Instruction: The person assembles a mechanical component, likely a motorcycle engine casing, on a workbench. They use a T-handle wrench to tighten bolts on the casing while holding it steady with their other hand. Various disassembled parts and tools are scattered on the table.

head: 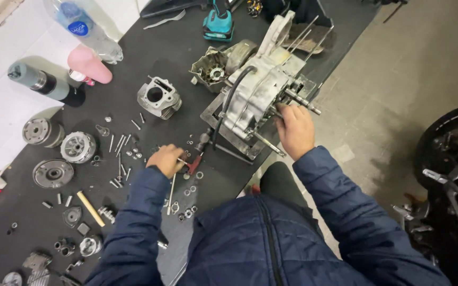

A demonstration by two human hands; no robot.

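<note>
A grey engine crankcase (255,90) with protruding shafts stands on a metal stand at the mat's right side. My right hand (294,128) rests against its near right side, fingers curled around a part there. My left hand (166,160) is closed on a small red-handled tool (192,164) over the black mat (133,63), among several loose bolts and washers (126,151). A finned cylinder block (158,97) sits left of the crankcase. Both sleeves are dark blue and quilted.
Round clutch and rotor parts (78,146) lie at the mat's left, with a plastic bottle (87,29), pink can and dark spray can behind. A teal power tool (218,24) stands at the back. A motorcycle wheel (454,148) is at the right on the tiled floor.
</note>
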